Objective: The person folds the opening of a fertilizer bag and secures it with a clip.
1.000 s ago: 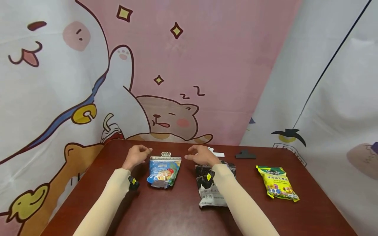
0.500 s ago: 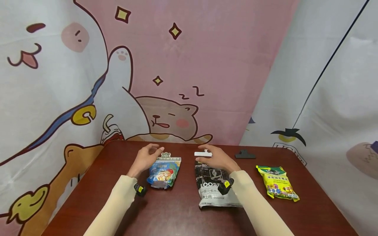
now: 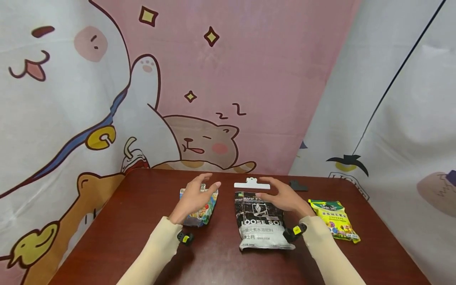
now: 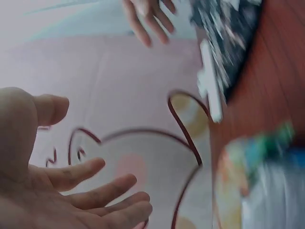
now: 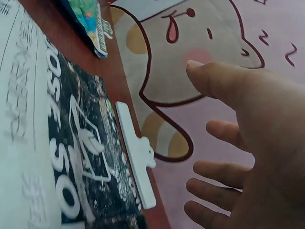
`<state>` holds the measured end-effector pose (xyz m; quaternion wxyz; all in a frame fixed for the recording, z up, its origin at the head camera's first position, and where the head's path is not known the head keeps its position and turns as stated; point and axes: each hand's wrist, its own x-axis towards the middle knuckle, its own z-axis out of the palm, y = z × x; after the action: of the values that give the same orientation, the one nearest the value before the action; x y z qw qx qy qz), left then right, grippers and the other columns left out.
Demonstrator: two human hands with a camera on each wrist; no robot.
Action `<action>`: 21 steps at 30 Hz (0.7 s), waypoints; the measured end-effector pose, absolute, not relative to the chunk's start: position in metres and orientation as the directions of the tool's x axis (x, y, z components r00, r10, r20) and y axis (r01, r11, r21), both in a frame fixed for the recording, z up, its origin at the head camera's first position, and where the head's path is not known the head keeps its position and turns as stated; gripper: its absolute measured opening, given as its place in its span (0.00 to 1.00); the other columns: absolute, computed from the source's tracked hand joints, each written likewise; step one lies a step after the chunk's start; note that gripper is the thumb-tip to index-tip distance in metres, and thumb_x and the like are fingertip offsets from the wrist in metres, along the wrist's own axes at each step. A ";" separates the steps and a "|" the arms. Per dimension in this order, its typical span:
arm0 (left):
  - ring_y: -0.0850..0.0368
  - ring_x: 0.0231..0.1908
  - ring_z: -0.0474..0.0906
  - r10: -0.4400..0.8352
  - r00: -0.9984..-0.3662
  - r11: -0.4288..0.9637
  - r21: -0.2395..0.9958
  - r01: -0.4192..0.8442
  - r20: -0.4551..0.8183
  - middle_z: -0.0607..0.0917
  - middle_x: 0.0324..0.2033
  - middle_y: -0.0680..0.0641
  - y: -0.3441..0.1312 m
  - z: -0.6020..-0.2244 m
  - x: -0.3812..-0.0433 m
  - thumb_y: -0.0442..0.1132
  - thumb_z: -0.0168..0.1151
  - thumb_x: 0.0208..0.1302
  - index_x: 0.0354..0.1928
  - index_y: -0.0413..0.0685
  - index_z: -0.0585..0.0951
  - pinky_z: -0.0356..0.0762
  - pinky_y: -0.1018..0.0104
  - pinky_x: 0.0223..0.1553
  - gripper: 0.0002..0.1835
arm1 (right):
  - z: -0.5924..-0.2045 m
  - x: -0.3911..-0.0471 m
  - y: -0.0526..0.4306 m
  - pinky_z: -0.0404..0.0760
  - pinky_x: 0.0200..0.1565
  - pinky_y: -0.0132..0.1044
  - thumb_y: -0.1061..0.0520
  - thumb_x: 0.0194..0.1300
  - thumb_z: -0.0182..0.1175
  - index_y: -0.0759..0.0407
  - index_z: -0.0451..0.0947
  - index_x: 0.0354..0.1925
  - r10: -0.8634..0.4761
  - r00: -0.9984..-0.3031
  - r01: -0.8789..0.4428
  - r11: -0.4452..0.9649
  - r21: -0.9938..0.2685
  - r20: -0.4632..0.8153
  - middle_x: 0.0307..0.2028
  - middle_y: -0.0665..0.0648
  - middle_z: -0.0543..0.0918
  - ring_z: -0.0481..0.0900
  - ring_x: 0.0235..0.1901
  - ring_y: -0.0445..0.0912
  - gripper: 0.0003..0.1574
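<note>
Above the blue snack-like bag [image 3: 204, 213] hovers my left hand [image 3: 194, 197], its fingers spread and holding nothing; it hides part of that bag and the clip across its top. My right hand [image 3: 285, 194] hangs over the right upper edge of a black and white soil bag [image 3: 261, 221], fingers loosely bent and empty. Just beyond the soil bag's top lies a white clip [image 3: 251, 184], apart from both hands. The right wrist view shows the white clip [image 5: 136, 155] beside the black end of the soil bag [image 5: 90, 143].
A dark clip [image 3: 299, 186] lies at the back right, partly behind my right hand. Farther right is a yellow and green bag [image 3: 335, 219]. All rest on a reddish-brown table [image 3: 213, 261], with a printed cartoon curtain [image 3: 270, 99] hanging along its back edge.
Both hands have moved to the right. The left has come from beside the blue bag to over it; the right has uncovered the white clip and most of the soil bag. The bags stay put.
</note>
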<state>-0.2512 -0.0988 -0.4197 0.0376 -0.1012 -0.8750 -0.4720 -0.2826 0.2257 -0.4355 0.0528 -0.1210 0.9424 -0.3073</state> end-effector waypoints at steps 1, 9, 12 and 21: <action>0.40 0.68 0.73 0.147 -0.977 0.515 0.831 0.211 0.157 0.76 0.69 0.43 -0.094 -0.418 -0.250 0.61 0.60 0.72 0.74 0.55 0.70 0.73 0.39 0.63 0.34 | -0.437 -0.282 0.229 0.64 0.66 0.73 0.25 0.63 0.62 0.42 0.61 0.77 -0.246 -0.969 -0.175 0.783 -0.596 -0.038 0.78 0.61 0.62 0.61 0.75 0.66 0.52; 0.42 0.67 0.75 0.162 -0.985 0.394 0.911 0.123 0.063 0.78 0.65 0.41 -0.053 -0.427 -0.253 0.64 0.59 0.71 0.72 0.54 0.72 0.74 0.41 0.64 0.34 | -0.452 -0.280 0.252 0.65 0.65 0.73 0.22 0.63 0.60 0.41 0.56 0.79 -0.158 -0.981 -0.045 0.738 -0.674 -0.109 0.79 0.63 0.59 0.59 0.76 0.67 0.56; 0.42 0.66 0.76 0.135 -0.990 0.367 0.927 0.080 0.031 0.79 0.64 0.41 -0.039 -0.436 -0.254 0.62 0.59 0.71 0.71 0.53 0.73 0.75 0.43 0.63 0.34 | -0.455 -0.279 0.260 0.65 0.66 0.72 0.23 0.64 0.59 0.43 0.55 0.80 -0.140 -0.982 -0.008 0.702 -0.712 -0.127 0.78 0.63 0.60 0.60 0.76 0.67 0.57; 0.43 0.60 0.79 0.054 -0.992 0.290 0.953 -0.094 -0.114 0.81 0.60 0.40 -0.008 -0.464 -0.256 0.63 0.62 0.69 0.71 0.50 0.73 0.78 0.45 0.56 0.36 | -0.470 -0.278 0.267 0.63 0.69 0.69 0.16 0.59 0.57 0.51 0.52 0.81 -0.016 -0.982 0.132 0.654 -0.745 -0.188 0.77 0.69 0.61 0.61 0.75 0.67 0.67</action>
<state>-0.2555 -0.0081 -0.4636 -0.0622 0.0123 -0.8006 -0.5958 -0.2778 0.2670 -0.4702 0.0893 0.0320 0.9051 -0.4146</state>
